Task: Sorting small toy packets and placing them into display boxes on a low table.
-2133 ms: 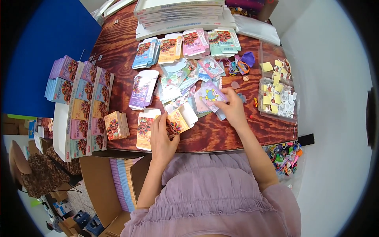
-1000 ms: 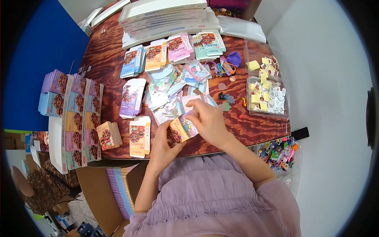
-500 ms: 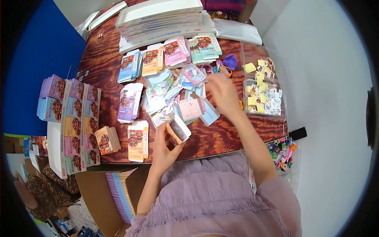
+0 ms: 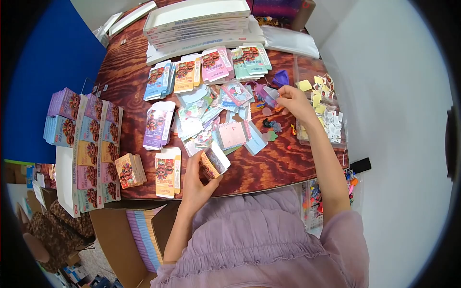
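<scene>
My left hand [image 4: 196, 188] is closed round a small orange carton [image 4: 210, 164], tilted with its white flap up. Something pale shows inside its open end. At the right of the table my right hand [image 4: 295, 103] pinches a translucent purplish piece [image 4: 270, 96]; its exact kind is unclear. Below that hand lie small trinkets [image 4: 272, 126] in dark, blue and green. A purple cup-shaped piece [image 4: 281, 78] sits just beyond the fingers. Between the hands spreads a heap of pastel cards [image 4: 232, 133], some with scalloped edges.
Flat carton stacks [image 4: 187, 75] line the table behind the cards. Long white trays [image 4: 197, 17] are piled at the back. Filled display boxes [image 4: 89, 153] stand at left, beside small closed cartons [image 4: 129, 171]. A clear tray [image 4: 322, 139] holds paper bits at right. A cardboard box [image 4: 113, 235] sits below the edge.
My right hand has moved right and slightly back, now pinching the translucent piece. Small trinkets it had covered are now visible. My left hand with the carton has shifted slightly left.
</scene>
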Action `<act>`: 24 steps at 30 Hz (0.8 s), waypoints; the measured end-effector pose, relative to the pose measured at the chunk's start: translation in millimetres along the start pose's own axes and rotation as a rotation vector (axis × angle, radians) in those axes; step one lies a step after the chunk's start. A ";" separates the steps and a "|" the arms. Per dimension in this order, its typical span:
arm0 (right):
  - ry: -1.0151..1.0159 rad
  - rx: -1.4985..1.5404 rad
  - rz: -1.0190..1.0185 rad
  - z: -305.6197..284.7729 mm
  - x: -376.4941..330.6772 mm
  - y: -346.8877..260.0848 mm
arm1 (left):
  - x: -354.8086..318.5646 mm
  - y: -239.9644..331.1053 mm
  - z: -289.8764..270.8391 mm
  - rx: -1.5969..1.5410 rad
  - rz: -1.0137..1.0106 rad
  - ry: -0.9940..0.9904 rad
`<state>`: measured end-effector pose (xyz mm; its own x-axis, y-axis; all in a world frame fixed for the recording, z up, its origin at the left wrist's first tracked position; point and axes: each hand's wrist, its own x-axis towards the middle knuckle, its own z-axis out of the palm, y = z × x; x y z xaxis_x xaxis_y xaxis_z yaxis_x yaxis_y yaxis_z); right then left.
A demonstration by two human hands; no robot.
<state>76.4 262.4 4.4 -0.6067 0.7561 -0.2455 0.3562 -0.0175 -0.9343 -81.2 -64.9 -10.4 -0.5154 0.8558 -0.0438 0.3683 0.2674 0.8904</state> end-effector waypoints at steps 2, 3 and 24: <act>-0.015 0.066 0.032 1.4 -8.1 -1.9 | 0.9 -1.2 1.6 0.000 0.000 0.012; -0.029 0.134 0.065 2.4 -11.8 -2.7 | 1.4 -1.1 2.2 0.003 0.000 0.022; -0.279 -0.470 -0.476 98.7 -95.1 -54.7 | 3.7 23.4 12.3 0.335 0.108 0.069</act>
<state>44.5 126.9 53.4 -0.9084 0.4156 0.0449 0.2382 0.6027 -0.7616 -64.9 -50.0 4.6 -0.5066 0.8582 0.0829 0.6508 0.3176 0.6897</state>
